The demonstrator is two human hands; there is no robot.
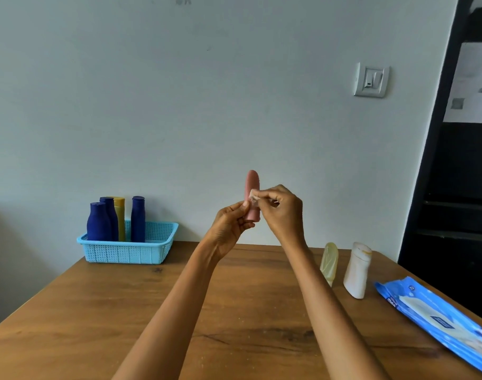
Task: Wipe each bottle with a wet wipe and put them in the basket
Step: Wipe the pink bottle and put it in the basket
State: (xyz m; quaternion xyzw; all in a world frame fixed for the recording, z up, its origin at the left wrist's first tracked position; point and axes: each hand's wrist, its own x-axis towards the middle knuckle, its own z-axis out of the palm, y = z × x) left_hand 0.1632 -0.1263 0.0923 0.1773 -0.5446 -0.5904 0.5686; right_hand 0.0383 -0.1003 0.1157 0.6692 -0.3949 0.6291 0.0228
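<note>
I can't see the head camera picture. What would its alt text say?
A left hand holds a pink bottle upright above a wooden table while the right hand rubs it with a wet wipe. Four bottles stand in a blue basket; two wait by the wipes pack.

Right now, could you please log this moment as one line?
left hand: holds pink bottle | right hand: wiping it with wet wipe | blue basket: four bottles
</note>
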